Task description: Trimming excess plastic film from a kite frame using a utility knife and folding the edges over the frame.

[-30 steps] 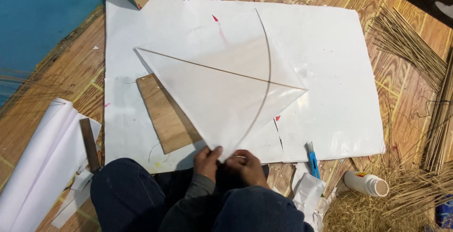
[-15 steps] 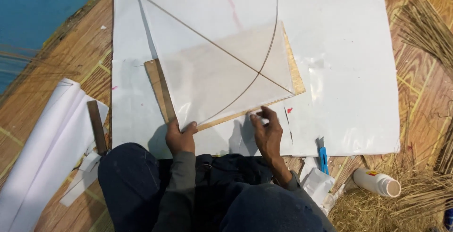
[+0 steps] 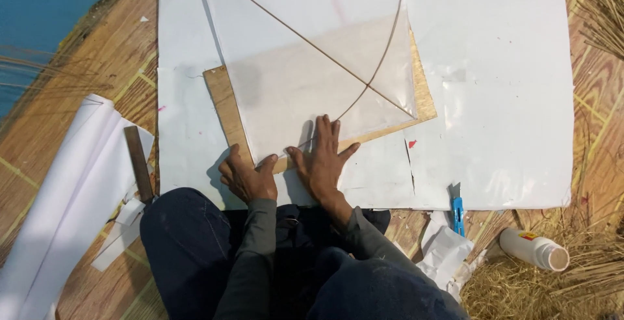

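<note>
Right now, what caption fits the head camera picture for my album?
Both hands, left hand and right hand, press a thin paper kite flat on a wooden board.

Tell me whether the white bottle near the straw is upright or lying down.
Lying down: the white bottle rests on its side on the floor at the straw pile, cap end pointing right.

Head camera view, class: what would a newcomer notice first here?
First, the translucent paper kite sheet with thin crossed sticks, spread over a wooden board in the middle. Then the left hand and right hand, pressing flat on its near edge. Lastly, the white glue bottle lying on straw at lower right.
</note>
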